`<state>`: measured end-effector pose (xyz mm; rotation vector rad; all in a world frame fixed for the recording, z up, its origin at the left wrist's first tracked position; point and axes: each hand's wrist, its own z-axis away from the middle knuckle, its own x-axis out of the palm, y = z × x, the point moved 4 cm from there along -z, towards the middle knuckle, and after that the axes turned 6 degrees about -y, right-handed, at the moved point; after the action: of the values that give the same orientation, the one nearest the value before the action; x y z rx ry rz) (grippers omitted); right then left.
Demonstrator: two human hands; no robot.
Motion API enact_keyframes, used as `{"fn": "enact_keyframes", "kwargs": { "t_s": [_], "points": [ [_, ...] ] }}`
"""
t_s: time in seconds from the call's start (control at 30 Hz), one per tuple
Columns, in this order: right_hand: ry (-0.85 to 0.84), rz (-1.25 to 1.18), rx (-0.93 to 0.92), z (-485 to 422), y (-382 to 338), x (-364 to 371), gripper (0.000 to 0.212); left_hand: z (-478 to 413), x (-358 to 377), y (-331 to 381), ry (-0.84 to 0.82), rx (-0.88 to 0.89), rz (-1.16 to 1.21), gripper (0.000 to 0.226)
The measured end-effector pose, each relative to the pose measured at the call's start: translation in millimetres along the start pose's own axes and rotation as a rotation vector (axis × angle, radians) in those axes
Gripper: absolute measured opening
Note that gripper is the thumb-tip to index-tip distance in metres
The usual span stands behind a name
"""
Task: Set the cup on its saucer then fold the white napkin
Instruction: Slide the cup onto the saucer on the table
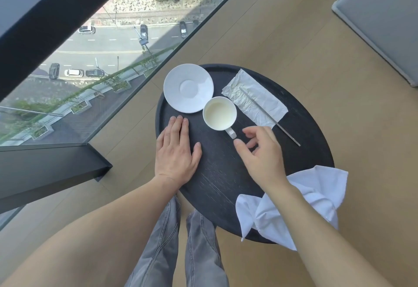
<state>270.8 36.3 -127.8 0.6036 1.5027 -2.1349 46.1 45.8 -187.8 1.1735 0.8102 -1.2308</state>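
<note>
1. The cup (219,113) stands upright on the round dark table (217,178), just beside the saucer (188,88) and touching or nearly touching its near rim, so it is not on the saucer. It holds a pale liquid, and its handle points toward the person.

2. The saucer is bare, with its centre well unoccupied. It sits at the far left of the table, slightly over the table's edge.

3. The right hand (263,151) hovers just short of the cup's handle with thumb and forefinger spread apart. Its grip is open and holds nothing. I judge it is about to pinch the handle.

4. The left hand (176,151) lies flat, palm down, on the table near the saucer. Its fingers are extended, so its grip is open and empty too.

5. The white napkin (294,203) lies crumpled and unfolded at the near right edge of the table, partly hanging off and partly hidden under the right forearm.

6. A creased paper sheet (253,99) with a thin metal utensil (269,116) across it lies at the far right, apart from the cup.

7. As I judge it, neither step is done. The cup has yet to be lifted onto the saucer, carefully given the liquid, and the napkin fold has not begun.
</note>
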Motion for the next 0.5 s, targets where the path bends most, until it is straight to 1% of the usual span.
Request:
{"fn": "enact_keyframes", "kwargs": {
  "t_s": [0.07, 0.17, 0.27, 0.37, 0.5],
  "points": [
    [-0.026, -0.042, 0.014, -1, -8, 14, 0.021, 0, 0, 0, 0.007, 0.001, 0.005, 0.072],
    [-0.004, -0.053, 0.039, -3, -15, 26, 0.013, 0, 0, -1, 0.018, 0.005, 0.016, 0.072],
    [0.060, 0.008, 0.025, -4, -18, 27, 0.007, 0, 0, 0, 0.019, 0.003, 0.033, 0.072],
    [0.091, 0.073, -0.024, -4, -23, 26, 0.007, 0, -1, -1, 0.023, 0.007, 0.041, 0.072],
    [0.130, 0.081, -0.023, -4, -26, 26, 0.005, 1, -2, -1, 0.025, 0.010, 0.041, 0.071]
  ]
}}
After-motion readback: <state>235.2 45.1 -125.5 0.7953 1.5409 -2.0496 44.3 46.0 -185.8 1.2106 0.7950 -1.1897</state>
